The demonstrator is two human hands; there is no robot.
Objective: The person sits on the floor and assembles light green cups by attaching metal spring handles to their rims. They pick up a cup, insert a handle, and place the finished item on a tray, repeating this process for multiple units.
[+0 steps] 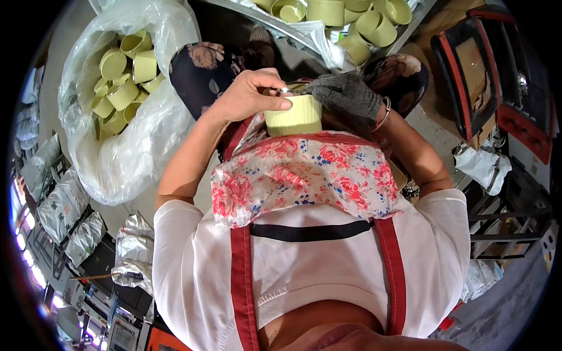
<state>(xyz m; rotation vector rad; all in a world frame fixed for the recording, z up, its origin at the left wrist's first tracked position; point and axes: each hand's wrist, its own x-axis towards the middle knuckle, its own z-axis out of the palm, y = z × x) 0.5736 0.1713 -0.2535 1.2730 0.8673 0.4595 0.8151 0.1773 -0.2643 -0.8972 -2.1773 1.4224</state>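
A pale yellow-green cup point(295, 119) with fine vertical ribs rests at my lap, against the floral apron point(304, 169). My left hand point(250, 95), bare, is closed at the cup's left rim, its thumb pressed on the outer wall. My right hand point(346, 96), in a dark grey knit glove, curls over the right side of the rim with its fingers closed. Between the two hands, above the rim, runs a small thin dark thing with a shiny spot point(285, 90); its kind is too small to tell. The cup's inside is mostly hidden.
At the left stands a large clear plastic bag point(158, 140) with several like-coloured cups point(122, 90) in it. Ahead, a metal-edged tray point(413, 35) bears more cups point(376, 28). To the right are a black-and-red plastic frame point(465, 76) and a silvery bag point(483, 167).
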